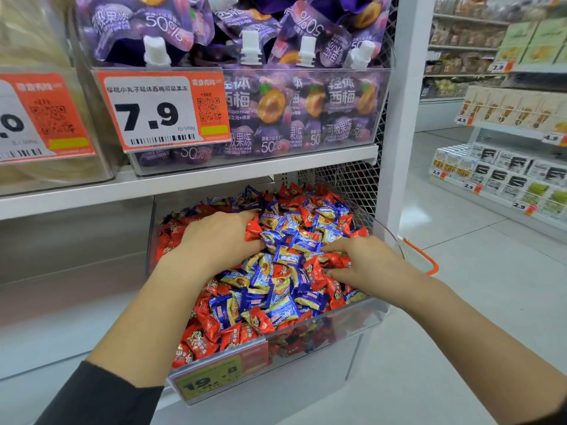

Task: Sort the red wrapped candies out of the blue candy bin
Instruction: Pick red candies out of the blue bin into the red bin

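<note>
A clear plastic bin [362, 314] on the lowest shelf holds a heap of blue wrapped candies [285, 308] mixed with red wrapped candies [205, 326]. Red ones pile along the left and front, blue ones fill the middle. My left hand [214, 237] lies on the heap at the back left, its fingers curled round a clump of red candies [253, 230]. At the right of the heap, my right hand [365, 262] pinches red candies [334, 260] between thumb and fingers.
A price tag [211, 378] clips to the bin's front. Above, a shelf [214, 176] carries a clear bin of purple jelly pouches [276, 111]. A white upright post [405, 118] stands right of the bin, an orange-rimmed container [420, 256] beside it. Aisle floor and other shelves lie right.
</note>
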The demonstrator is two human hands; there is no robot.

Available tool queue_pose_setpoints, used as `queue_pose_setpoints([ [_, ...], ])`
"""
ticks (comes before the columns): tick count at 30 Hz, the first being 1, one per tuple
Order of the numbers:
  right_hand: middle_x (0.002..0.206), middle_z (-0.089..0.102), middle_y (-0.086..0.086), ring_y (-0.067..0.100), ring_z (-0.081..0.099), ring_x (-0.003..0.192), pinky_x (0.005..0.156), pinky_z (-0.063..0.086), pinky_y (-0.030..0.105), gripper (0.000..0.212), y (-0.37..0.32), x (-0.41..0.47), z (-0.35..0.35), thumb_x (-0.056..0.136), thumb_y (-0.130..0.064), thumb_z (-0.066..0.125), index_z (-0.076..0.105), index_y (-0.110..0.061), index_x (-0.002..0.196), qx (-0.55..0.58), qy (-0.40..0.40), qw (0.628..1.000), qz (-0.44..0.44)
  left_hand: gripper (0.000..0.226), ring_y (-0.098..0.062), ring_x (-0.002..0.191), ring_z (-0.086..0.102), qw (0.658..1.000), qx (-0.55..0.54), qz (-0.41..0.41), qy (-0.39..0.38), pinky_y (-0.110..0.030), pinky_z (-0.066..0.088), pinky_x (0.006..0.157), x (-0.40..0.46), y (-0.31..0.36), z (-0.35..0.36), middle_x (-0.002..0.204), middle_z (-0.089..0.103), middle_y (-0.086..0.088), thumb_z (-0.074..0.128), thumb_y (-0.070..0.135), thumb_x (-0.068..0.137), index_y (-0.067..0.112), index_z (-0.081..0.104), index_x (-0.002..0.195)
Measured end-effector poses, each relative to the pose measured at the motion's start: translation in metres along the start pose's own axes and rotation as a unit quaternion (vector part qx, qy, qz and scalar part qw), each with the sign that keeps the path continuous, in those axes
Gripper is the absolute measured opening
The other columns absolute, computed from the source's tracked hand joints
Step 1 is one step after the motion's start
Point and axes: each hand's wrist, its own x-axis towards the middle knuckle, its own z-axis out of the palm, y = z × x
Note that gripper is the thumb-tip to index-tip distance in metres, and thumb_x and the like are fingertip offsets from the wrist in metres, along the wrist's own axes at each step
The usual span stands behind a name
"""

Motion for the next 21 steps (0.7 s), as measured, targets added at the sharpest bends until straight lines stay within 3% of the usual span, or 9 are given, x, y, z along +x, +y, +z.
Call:
queue_pose_setpoints([
  [4,0.106,0.067,0.008,0.025,0.059,0.100,0.080,0.043,0.033,0.037,0.004,0.004,0.002,0.087,-0.039,0.066,0.066,-0.013,0.112,-0.012,0.038,0.999,0.034,0.026,-0.023,0.077,0.049,0.997,0.012,-0.023,0.068,-0.031,0.037,0.063,0.001,0.000,0.004,0.089,0.058,0.000,0.049,0.035,0.090,0.021,0.054,0.111],
  [8,0.094,0.056,0.007,0.024,0.052,0.089,0.065,0.027,0.031,0.025,0.013,0.001,-0.001,0.087,-0.037,0.067,0.056,-0.015,0.087,0.040,0.089,0.995,0.032,0.018,-0.023,0.072,0.050,0.994,0.005,-0.033,0.100,-0.030,0.035,0.059,-0.002,-0.006,0.005,0.086,0.061,-0.002,0.049,0.034,0.090,0.017,0.053,0.095],
  [11,0.079,0.060,0.007,0.024,0.052,0.074,0.058,0.024,0.032,0.018,0.011,-0.001,0.002,0.090,-0.035,0.063,0.052,-0.020,0.090,0.076,0.120,0.990,0.020,0.024,-0.025,0.079,0.055,0.995,-0.001,-0.015,0.097,-0.030,0.037,0.061,-0.002,-0.008,0.005,0.096,0.062,-0.004,0.050,0.033,0.091,0.018,0.055,0.108],
  [14,0.083,0.061,-0.001,0.017,0.053,0.074,0.053,0.031,0.019,0.019,0.008,-0.001,0.004,0.090,-0.033,0.064,0.059,-0.023,0.105,0.085,0.085,0.993,0.019,0.031,-0.026,0.090,0.057,0.997,-0.003,0.016,0.073,-0.031,0.040,0.064,0.000,-0.010,0.007,0.096,0.048,-0.003,0.050,0.033,0.093,0.020,0.051,0.121],
  [18,0.109,0.066,0.001,0.020,0.059,0.098,0.070,0.034,0.024,0.041,0.007,0.000,0.006,0.089,-0.031,0.065,0.056,-0.028,0.129,0.050,0.068,0.996,0.020,0.020,-0.023,0.073,0.054,0.995,-0.026,0.029,0.087,-0.030,0.034,0.053,-0.003,-0.010,0.007,0.076,0.051,0.002,0.052,0.027,0.091,0.017,0.051,0.108],
  [21,0.106,0.068,0.001,0.020,0.063,0.087,0.072,0.041,0.026,0.040,0.010,-0.004,-0.005,0.092,-0.031,0.061,0.053,-0.032,0.132,0.076,0.137,0.987,0.032,0.014,-0.027,0.074,0.054,0.989,-0.065,0.015,0.132,-0.032,0.038,0.058,-0.011,-0.013,-0.002,0.076,0.056,-0.001,0.056,0.030,0.087,0.019,0.048,0.091],
])
